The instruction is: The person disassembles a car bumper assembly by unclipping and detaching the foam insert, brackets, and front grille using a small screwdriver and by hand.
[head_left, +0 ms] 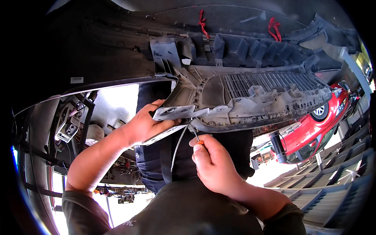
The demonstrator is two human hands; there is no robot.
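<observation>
A dusty grey-black plastic vehicle part with a slatted grille spans the middle and right. My left hand grips its left end around a flat grey bracket, with some fingers hidden behind it. Below the grille's lower left corner, my right hand is closed on a screwdriver with an orange handle, its thin shaft reaching up to the part's edge by the bracket; the tip is too small to make out. A thin pale strip hangs down between my hands.
A large dark panel with red ties lies behind the part. At left are a metal frame, a grey control box and scattered tools. A red car and roof beams show at right.
</observation>
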